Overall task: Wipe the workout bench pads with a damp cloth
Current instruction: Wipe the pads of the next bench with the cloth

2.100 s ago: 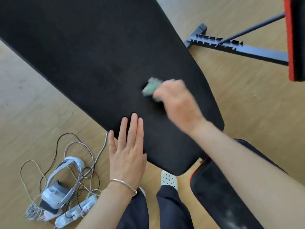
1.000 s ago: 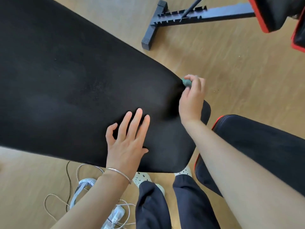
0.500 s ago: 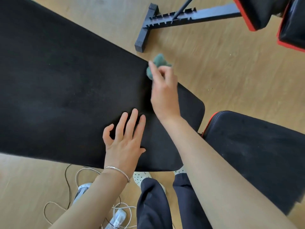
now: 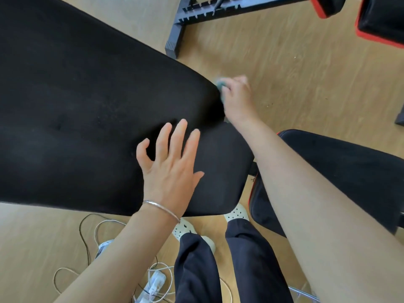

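A: Item one, the large pad?
B: Back pad: black, broad, fills the upper left of the view, narrowing toward its lower right end. Surface matte, faint dimples.

A: Second pad?
B: Seat pad: black with red trim, at the right, just beside the narrow end of the back pad, partly hidden by the right forearm.

A: Hands?
B: Left hand: flat on the back pad near its narrow end, fingers spread, gripping nothing. Silver bracelet at the wrist. Right hand: at the far edge of the back pad, fingers closed around the cloth; blurred.

A: The cloth itself?
B: Green, bunched, mostly covered by the fingers, pressed against the side edge of the back pad.

A: Remaining entries?
B: Wood floor. Black metal frame with notched bar, top centre. White clogs and dark trousers below the pad. Tangle of cables at the lower left.
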